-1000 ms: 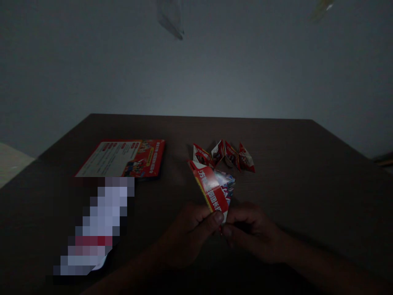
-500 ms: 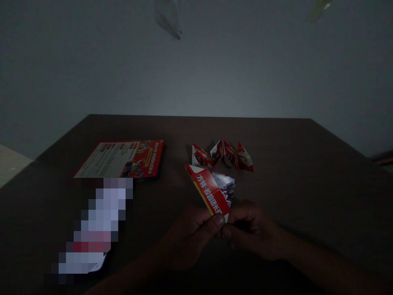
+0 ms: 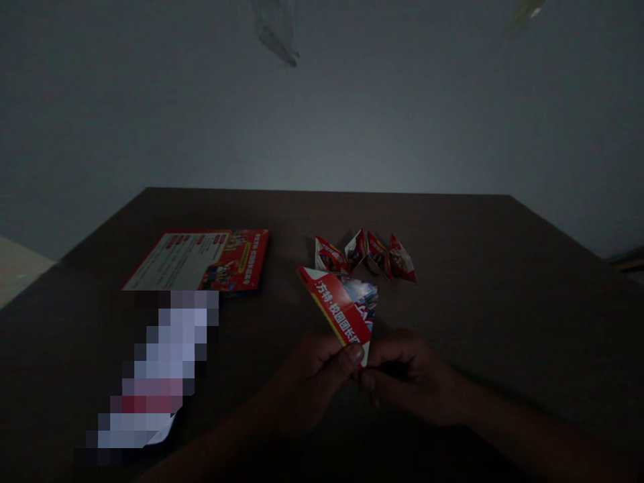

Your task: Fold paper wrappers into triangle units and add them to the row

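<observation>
A folded paper triangle (image 3: 342, 312), red and white with printed characters and a picture, is held tilted above the table. My left hand (image 3: 316, 382) pinches its lower corner, thumb on top. My right hand (image 3: 412, 376) has thumb and forefinger closed at the same lower corner, on its right edge; the fingertips are in shadow. Just beyond the triangle stand several small folded paper pieces (image 3: 380, 257) in a zigzag row, in the same red and white print.
A stack of printed red and white leaflets (image 3: 236, 261) lies at the left on the dark table (image 3: 493, 268). In front of it is a phone-like object (image 3: 161, 369) with a pixelated surface. A pale wall (image 3: 322, 121) rises behind the table, with a clear plastic bag (image 3: 276, 30) high up.
The paper triangle has shifted slightly left and turned a little in my hands. My left hand has moved slightly left with it. The other things stay in place.
</observation>
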Action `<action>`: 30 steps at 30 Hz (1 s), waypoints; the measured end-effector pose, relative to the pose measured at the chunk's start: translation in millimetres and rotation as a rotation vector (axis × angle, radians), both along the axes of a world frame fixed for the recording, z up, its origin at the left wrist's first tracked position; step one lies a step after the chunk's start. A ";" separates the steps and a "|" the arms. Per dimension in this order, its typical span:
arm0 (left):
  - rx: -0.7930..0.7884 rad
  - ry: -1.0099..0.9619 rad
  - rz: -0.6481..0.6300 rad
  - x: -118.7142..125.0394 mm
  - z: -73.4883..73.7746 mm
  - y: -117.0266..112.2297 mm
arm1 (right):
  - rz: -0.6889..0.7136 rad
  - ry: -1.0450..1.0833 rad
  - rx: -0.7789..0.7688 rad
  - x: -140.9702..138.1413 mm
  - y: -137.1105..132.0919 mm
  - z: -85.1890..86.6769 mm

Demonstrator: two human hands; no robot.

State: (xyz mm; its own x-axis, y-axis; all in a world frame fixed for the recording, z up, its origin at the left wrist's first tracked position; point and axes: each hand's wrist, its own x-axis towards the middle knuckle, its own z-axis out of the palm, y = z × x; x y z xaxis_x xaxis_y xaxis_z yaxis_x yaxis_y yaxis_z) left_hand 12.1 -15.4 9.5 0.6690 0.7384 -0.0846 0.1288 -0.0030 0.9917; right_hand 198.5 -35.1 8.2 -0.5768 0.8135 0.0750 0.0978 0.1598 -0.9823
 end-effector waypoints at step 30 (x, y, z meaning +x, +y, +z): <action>0.180 -0.051 0.265 -9.2 -8.8 -6.9 | -0.199 0.291 -0.435 2.3 6.7 -11.3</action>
State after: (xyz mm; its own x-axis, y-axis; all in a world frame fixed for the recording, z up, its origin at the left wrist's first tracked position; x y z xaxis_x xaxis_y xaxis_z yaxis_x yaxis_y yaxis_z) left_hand 2.9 -22.3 0.7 0.4511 0.8877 0.0921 0.0983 -0.1520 0.9835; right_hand 200.9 -28.4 -3.1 -0.4150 0.8960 -0.1583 -0.2006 -0.2598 -0.9446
